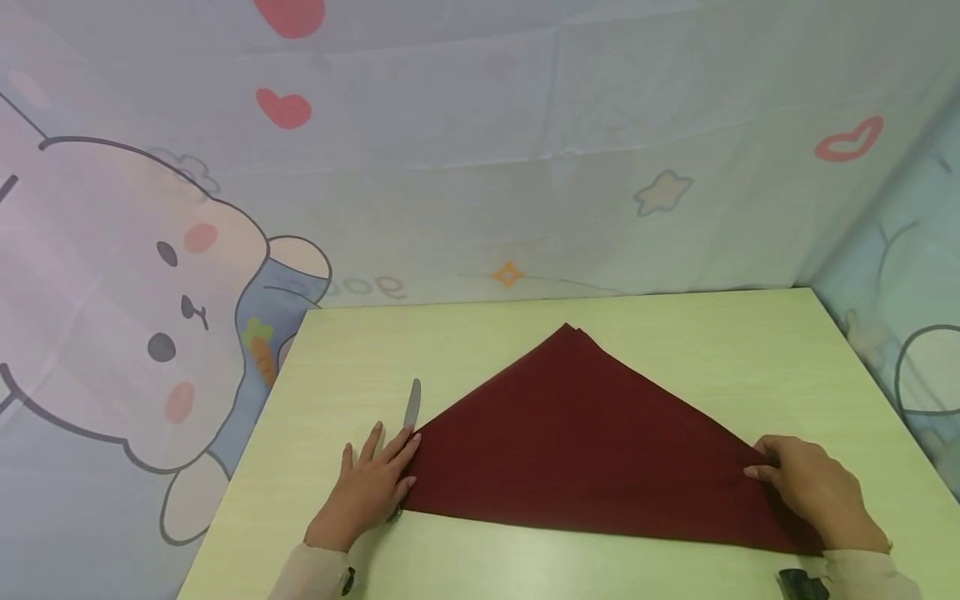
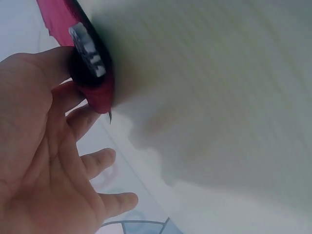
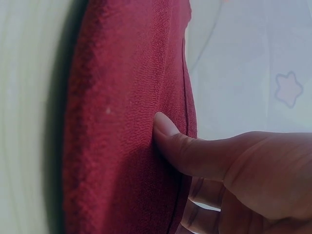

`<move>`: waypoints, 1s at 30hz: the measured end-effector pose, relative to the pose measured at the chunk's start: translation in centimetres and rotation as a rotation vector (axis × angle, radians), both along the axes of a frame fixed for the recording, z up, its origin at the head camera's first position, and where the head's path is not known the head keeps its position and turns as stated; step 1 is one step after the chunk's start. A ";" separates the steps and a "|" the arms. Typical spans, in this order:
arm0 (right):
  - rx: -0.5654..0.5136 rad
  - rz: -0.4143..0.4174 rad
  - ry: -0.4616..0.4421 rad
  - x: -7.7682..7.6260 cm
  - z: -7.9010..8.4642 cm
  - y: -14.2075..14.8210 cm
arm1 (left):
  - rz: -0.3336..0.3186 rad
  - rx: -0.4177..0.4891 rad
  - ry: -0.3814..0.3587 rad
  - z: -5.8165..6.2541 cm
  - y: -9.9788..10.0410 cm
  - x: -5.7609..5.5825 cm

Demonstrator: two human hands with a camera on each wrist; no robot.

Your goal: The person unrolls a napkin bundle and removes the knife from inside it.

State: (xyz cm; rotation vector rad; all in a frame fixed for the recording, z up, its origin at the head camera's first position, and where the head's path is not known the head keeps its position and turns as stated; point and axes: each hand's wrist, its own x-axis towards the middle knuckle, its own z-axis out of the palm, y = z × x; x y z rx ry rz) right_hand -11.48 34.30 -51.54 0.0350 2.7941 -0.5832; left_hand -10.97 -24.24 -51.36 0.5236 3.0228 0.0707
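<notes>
A dark red cloth [image 1: 570, 442], folded into a triangle, lies on the table with its peak pointing away. Along its left end lies a table knife: the blade [image 1: 413, 403] sticks out beyond the fingers, while an ornate metal handle end [image 2: 87, 51] shows in the left wrist view. My left hand [image 1: 369, 487] rests over this end, thumb and first fingers touching the cloth, the other fingers spread. At the right end my right hand [image 1: 813, 487] pinches the cloth's edge, its thumb [image 3: 170, 139] on top and the other fingers partly hidden behind.
The pale yellow-green table [image 1: 375, 350] backs onto a printed curtain [image 1: 450, 167] with hearts, stars and a cartoon animal. The curtain also hangs at the left and right sides.
</notes>
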 end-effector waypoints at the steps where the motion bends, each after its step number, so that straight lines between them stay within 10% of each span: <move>1: 0.000 0.002 0.000 0.0 0.0 0.0 | -0.012 0.002 0.005 0.0 0.1 0.0; 30: -0.012 0.003 0.006 0.2 0.1 0.0 | -0.044 0.052 0.012 -0.3 -0.6 0.3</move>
